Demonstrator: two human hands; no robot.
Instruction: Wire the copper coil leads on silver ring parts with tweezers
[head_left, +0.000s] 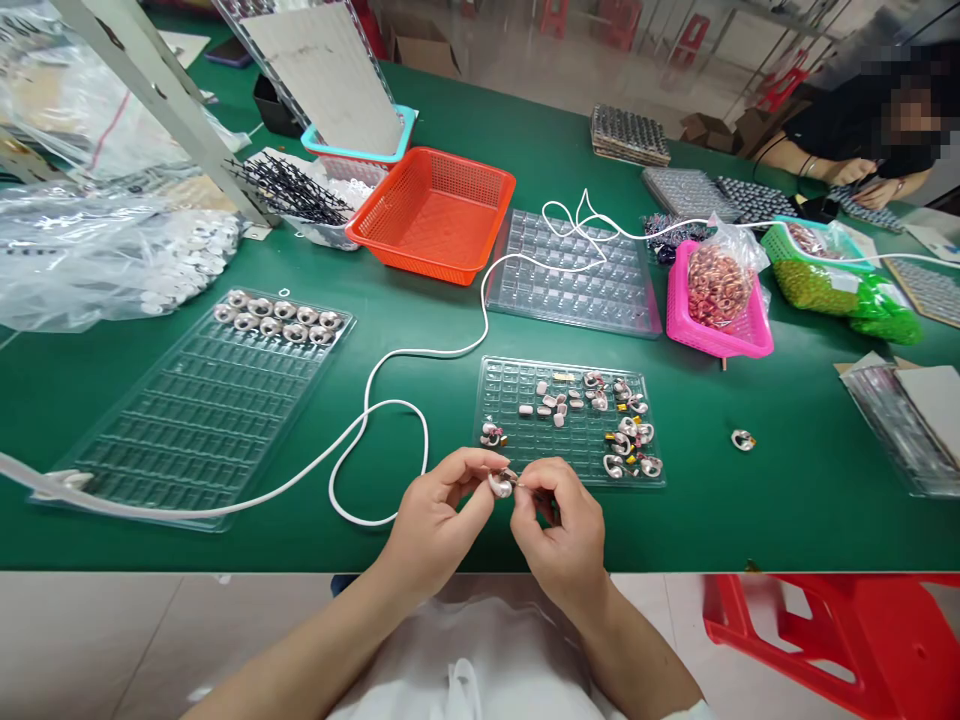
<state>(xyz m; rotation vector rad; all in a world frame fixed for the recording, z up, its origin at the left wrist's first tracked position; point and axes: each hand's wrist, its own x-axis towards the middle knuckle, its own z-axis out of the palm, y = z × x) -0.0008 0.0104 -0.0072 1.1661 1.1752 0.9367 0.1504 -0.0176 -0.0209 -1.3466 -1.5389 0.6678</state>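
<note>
My left hand (pixel 439 520) and my right hand (pixel 561 530) meet above the table's front edge. Both pinch one small pale ring-shaped part (pixel 501 485) between their fingertips. Just beyond them lies a clear compartment tray (pixel 517 385) with several small white, metal and yellow pieces scattered in its cells. One loose ring part (pixel 743 439) lies on the green table (pixel 787 500) to the right of that tray.
A large clear tray (pixel 187 430) with a row of ring parts sits at the left, and a white cable (pixel 390 400) loops across the middle. Behind are an orange basket (pixel 433 212), an empty clear tray (pixel 577 280) and a pink basket (pixel 716 335). Another person works at the far right. A red stool (pixel 847 640) stands by my right side.
</note>
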